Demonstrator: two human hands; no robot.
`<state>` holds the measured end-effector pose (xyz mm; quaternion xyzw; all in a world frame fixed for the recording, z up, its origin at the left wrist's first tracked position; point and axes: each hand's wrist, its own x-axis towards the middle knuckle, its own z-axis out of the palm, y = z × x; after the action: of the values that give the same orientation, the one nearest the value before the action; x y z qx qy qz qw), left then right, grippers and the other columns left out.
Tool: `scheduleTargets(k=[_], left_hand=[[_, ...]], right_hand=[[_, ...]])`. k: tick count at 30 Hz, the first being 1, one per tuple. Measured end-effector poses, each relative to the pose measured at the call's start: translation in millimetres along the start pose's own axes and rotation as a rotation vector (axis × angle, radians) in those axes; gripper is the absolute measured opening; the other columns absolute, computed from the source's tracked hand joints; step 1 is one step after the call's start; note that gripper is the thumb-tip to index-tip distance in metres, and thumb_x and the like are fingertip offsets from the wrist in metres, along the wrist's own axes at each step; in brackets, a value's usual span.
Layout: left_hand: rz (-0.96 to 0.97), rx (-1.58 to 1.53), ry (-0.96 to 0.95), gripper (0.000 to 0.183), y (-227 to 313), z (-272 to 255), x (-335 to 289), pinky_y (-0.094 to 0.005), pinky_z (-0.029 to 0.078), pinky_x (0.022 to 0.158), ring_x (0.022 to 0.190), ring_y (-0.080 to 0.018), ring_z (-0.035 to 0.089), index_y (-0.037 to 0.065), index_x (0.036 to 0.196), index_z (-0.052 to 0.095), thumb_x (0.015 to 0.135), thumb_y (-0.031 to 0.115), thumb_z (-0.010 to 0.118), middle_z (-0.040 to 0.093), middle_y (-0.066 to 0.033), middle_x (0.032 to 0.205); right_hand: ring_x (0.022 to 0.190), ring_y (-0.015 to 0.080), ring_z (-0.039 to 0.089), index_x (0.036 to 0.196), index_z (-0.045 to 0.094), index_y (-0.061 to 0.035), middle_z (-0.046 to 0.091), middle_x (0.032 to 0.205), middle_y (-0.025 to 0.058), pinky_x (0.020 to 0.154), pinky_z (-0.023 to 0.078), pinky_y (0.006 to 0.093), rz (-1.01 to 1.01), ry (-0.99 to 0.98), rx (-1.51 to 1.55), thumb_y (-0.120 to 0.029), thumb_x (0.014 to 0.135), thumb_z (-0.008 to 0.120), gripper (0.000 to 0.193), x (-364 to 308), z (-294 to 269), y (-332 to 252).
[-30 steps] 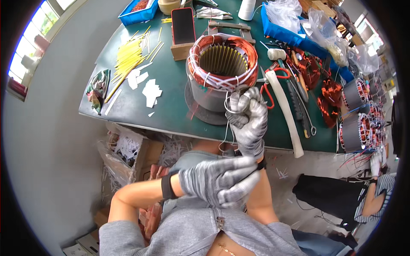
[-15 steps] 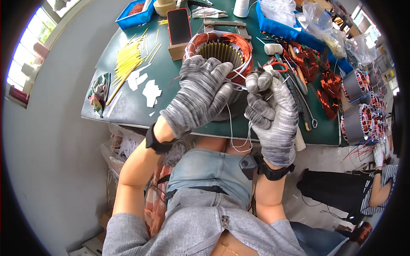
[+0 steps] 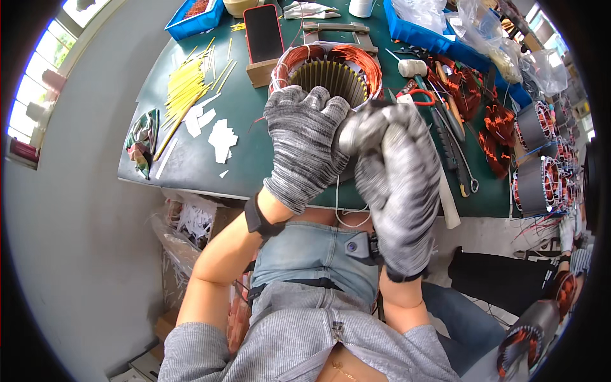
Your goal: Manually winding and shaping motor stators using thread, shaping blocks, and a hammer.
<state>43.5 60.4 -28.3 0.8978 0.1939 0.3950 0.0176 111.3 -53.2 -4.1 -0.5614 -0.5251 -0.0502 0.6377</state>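
A motor stator [image 3: 328, 79] with copper windings bound in white cord stands at the table's near edge. My left hand [image 3: 302, 143], in a grey striped knit glove, curls its fingers over the stator's near winding. Close beside it, my right hand [image 3: 394, 165], gloved alike and blurred by motion, is closed at the stator's near right side. A white cord [image 3: 338, 197] hangs from between the hands in a loop over my lap and runs up toward the right hand. My fingers hide the near winding and the cord's end.
Left lie yellow strips [image 3: 186, 92], white paper pieces [image 3: 222, 141] and a patterned cloth [image 3: 144, 140]. A phone [image 3: 263, 32] leans on a block behind. Right are a mallet [image 3: 412, 68], red-handled scissors [image 3: 421, 97], copper coils [image 3: 498, 134], a blue bin [image 3: 417, 35] and other stators [image 3: 533, 184].
My right hand has moved left and slightly up, against my left hand. My left hand has turned more upright on the stator. Less of the white cord's loop shows below.
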Motion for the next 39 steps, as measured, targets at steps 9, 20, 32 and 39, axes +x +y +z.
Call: scheduleTargets(k=[9, 20, 32, 39], left_hand=[[0.056, 0.002, 0.095, 0.016, -3, 1, -2, -0.0477, 0.035, 0.078, 0.083, -0.0311, 0.050, 0.009, 0.082, 0.057, 0.071, 0.019, 0.058, 0.053, -0.0090, 0.084], [-0.030, -0.108, -0.143, 0.022, -1, -11, 14, -0.0435, 0.035, 0.064, 0.066, -0.0292, 0.050, 0.012, 0.063, 0.055, 0.072, 0.027, 0.068, 0.051, -0.0074, 0.063], [0.063, -0.443, 0.033, 0.034, -64, -56, 5, -0.0370, 0.042, 0.089, 0.099, -0.0312, 0.054, 0.003, 0.113, 0.054, 0.079, 0.000, 0.056, 0.056, -0.0162, 0.107], [0.189, 0.086, -0.310, 0.022, -48, -65, 14, -0.0360, 0.047, 0.073, 0.085, -0.0271, 0.058, 0.008, 0.100, 0.061, 0.078, 0.009, 0.061, 0.059, -0.0083, 0.094]], right_hand=[[0.065, 0.0088, 0.049, 0.087, 0.052, -0.0026, 0.053, 0.078, 0.0040, 0.057, 0.042, 0.0228, 0.379, 0.089, 0.450, -0.035, 0.091, 0.049, 0.033, -61, 29, 46], [0.062, 0.0054, 0.045, 0.093, 0.052, -0.0060, 0.049, 0.072, -0.0012, 0.054, 0.037, 0.0199, 0.525, 0.087, 0.660, -0.033, 0.093, 0.049, 0.027, -56, 21, 34], [0.061, 0.0076, 0.045, 0.089, 0.054, -0.0039, 0.059, 0.077, 0.0046, 0.057, 0.040, 0.0233, 0.529, -0.004, 0.571, -0.028, 0.093, 0.045, 0.027, -60, 25, 53], [0.063, 0.0063, 0.044, 0.087, 0.053, -0.0052, 0.058, 0.078, 0.0023, 0.059, 0.040, 0.0217, 0.536, 0.004, 0.536, -0.028, 0.093, 0.047, 0.024, -60, 27, 50]])
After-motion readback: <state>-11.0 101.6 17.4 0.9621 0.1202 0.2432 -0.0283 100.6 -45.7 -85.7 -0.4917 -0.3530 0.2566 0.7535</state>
